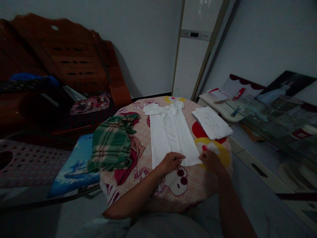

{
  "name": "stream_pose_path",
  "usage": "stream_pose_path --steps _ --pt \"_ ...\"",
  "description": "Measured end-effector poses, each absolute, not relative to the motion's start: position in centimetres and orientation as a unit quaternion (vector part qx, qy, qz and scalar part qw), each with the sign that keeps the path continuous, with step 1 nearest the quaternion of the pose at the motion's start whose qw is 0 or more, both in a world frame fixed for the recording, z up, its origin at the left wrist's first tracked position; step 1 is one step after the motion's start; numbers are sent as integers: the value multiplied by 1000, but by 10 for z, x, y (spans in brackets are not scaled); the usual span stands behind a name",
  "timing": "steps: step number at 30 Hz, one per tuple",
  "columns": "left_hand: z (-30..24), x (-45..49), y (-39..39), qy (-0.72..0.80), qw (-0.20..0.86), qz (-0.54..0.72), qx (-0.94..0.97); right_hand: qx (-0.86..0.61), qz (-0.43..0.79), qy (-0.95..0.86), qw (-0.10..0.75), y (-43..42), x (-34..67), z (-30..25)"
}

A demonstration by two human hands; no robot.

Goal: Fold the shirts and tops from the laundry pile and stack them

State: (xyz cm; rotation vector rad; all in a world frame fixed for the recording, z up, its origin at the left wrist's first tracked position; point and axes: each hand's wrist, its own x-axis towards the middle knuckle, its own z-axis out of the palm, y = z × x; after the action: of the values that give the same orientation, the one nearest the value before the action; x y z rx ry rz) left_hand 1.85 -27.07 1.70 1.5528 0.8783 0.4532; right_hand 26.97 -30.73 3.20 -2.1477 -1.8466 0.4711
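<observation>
A white short-sleeved shirt [158, 138] lies spread on a round table [198, 185] with a patterned cover. Its front panels sit slightly apart down the middle, and its sleeves point away from me. At the middle of the hem, my left hand [172, 161] has its fingers curled closed on the fabric. My right hand [210, 160] pinches the hem's right corner. Right of the shirt is a folded white garment [213, 124]. A green plaid cloth [109, 145] lies heaped on the left, over a dark red cloth [126, 170].
A wooden bench [71, 66] with clothes on it stands at the back left. Beside the table on the left is a blue printed cushion [78, 168]. A cabinet [250, 162] with a glass top runs along the right. A tall white air conditioner [192, 62] stands behind.
</observation>
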Motion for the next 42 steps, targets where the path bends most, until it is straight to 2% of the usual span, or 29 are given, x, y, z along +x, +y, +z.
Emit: stream_pose_path --steps 6,13,20,26,34,39,42 --pt "23 22 -270 382 571 218 693 -751 133 -627 158 -308 271 27" --pt "11 25 -269 393 434 242 774 -778 104 -609 110 -302 269 28" --pt "12 24 -269 389 454 244 764 -752 28 -645 133 -230 256 41" --pt "8 23 -271 387 450 248 766 -766 -14 -629 129 -171 235 27" --pt "2 23 -271 380 431 252 779 -761 -15 -620 188 -163 235 -1" --pt "6 22 -275 365 433 257 783 -750 -37 -634 184 -165 226 10" --pt "13 15 -276 342 479 270 762 -698 -48 -688 196 -176 212 14"
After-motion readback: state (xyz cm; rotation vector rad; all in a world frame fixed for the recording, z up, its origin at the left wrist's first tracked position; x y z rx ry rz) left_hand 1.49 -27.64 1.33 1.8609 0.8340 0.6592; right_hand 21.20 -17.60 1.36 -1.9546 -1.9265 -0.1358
